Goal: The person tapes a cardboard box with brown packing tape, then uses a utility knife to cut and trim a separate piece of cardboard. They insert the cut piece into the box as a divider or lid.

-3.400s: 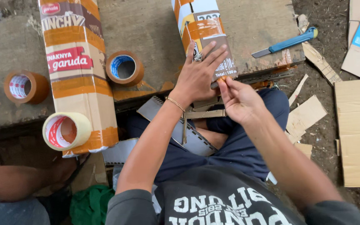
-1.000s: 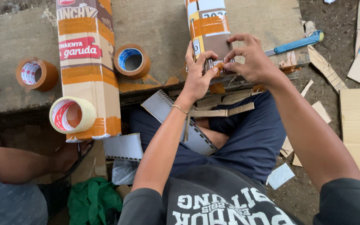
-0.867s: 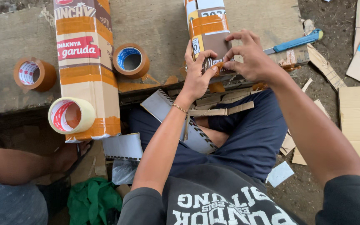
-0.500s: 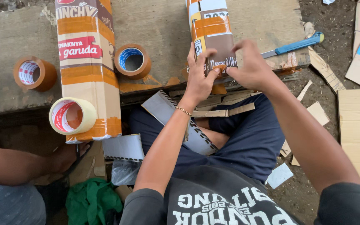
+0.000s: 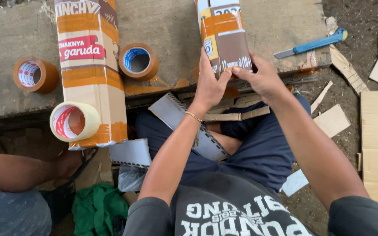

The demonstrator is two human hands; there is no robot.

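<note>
Left of frame: brown tape rolls [image 5: 36, 75] and a long carton [image 5: 90, 74] on the bench [image 5: 167, 26]. Upper centre: left hand [image 5: 210, 85] closed on the taped box [image 5: 225, 41]; right hand [image 5: 263, 78] pinches its lower edge. Press the tape flat, keeping the box steady. Right: blue knife [image 5: 313, 43].

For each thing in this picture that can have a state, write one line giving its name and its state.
Left hand: pressed on the narrow taped box.
Right hand: gripping the same box's end.
Narrow taped box: lying flat, taped shut.
Long taped box: lying flat, overhanging the edge.
Utility knife: blade out, untouched.
Pale tape roll: against the long box.
Brown tape rolls: lying untouched.
</note>
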